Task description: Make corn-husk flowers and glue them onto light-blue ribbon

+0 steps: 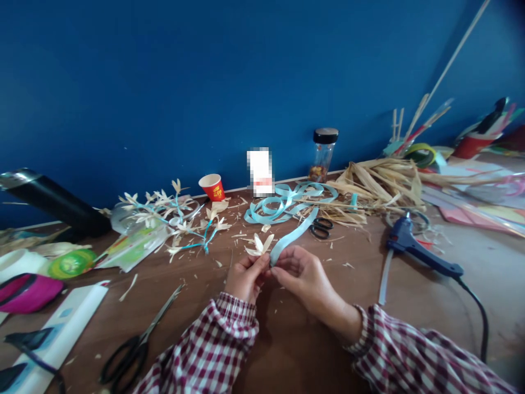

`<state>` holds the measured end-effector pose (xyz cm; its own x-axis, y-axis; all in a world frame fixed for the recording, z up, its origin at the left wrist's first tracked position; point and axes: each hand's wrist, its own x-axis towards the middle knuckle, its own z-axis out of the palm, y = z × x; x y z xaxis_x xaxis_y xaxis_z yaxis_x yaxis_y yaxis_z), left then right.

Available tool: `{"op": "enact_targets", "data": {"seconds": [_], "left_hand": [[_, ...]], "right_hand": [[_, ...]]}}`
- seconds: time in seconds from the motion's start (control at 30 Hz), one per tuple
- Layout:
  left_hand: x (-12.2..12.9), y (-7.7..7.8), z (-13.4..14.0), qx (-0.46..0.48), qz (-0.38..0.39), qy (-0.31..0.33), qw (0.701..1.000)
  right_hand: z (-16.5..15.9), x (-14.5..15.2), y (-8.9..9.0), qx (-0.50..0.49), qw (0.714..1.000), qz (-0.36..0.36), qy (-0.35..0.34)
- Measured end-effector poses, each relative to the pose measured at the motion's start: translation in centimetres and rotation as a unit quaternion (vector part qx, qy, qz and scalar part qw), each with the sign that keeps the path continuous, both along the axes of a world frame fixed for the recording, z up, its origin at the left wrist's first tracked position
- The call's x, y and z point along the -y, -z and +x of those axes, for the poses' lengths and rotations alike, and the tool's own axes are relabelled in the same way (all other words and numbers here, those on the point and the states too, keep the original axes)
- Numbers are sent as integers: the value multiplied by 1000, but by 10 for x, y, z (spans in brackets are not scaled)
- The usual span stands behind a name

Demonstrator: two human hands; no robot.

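Observation:
Between the fingertips of my left hand (247,273) is the base of a pale flower (260,245) with several narrow petals, apparently made of dried husk. My right hand (308,276) pinches a light blue ribbon (294,235) right beside the flower's base. From there the ribbon arcs up and back to a loose coil (268,210) on the table. The spot where flower and ribbon meet is mostly covered by my fingers. Small black-handled scissors (321,227) lie just beyond my right hand. Larger scissors (137,345) rest at the left, blades pointing away.
A blue glue gun (422,249) with a cord lies to the right. Dried husks (375,183) are heaped behind it, near a black-lidded jar (324,156). Finished-looking flower sprigs (200,241), a red paper cup (213,189) and a power strip (61,328) are on the left.

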<state>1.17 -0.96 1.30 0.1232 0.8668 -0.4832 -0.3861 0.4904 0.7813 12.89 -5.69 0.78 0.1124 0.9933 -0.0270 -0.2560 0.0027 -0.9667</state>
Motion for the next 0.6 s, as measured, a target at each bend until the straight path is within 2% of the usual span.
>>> {"op": "enact_targets", "data": {"seconds": [0.23,0.47,0.6], "left_hand": [[0,2,-2,9,6,2,1000],[-3,5,-8,47,5,50,998],[-6,6,-13,63,-12,95,993]], "right_hand": [[-3,-1,2,33,999,-1,14],[0,-4,1,-114,990,-87,-4],[1,-3,-2,-163,981,-102,-18]]}}
